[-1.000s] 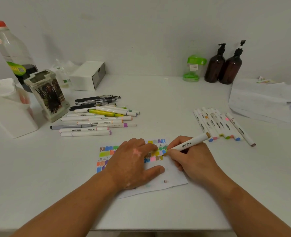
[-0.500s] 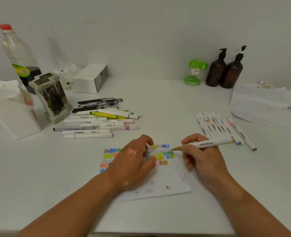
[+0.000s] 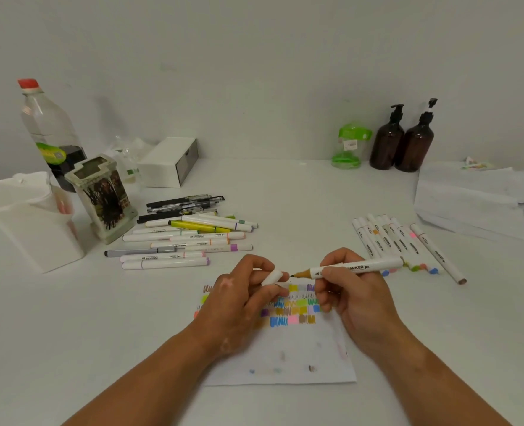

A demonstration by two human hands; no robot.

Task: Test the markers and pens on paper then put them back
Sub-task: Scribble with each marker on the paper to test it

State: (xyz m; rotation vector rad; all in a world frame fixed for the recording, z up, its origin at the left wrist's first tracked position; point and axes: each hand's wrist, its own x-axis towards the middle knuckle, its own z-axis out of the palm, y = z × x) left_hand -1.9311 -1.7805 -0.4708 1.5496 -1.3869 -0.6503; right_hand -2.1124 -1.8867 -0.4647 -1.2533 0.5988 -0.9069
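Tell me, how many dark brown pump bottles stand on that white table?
2. The left dark brown pump bottle stands far back on the right, beside a green-lidded clear jar; the right dark brown pump bottle stands close beside it. None looks hidden.

The table (image 3: 70,333) is white, smooth and matt. The paper (image 3: 285,358) is matt, its ink patches flat and dull. The marker (image 3: 356,267) has a smooth white plastic barrel with a slight sheen, and its cap (image 3: 272,277) looks the same. The pens (image 3: 180,202) are glossy black plastic. The bottle (image 3: 48,124) is clear, shiny plastic. The pump bottles (image 3: 386,146) are glossy dark brown, glass or plastic I cannot tell. The jar (image 3: 348,146) is translucent green plastic, the bin (image 3: 36,235) matt white plastic.
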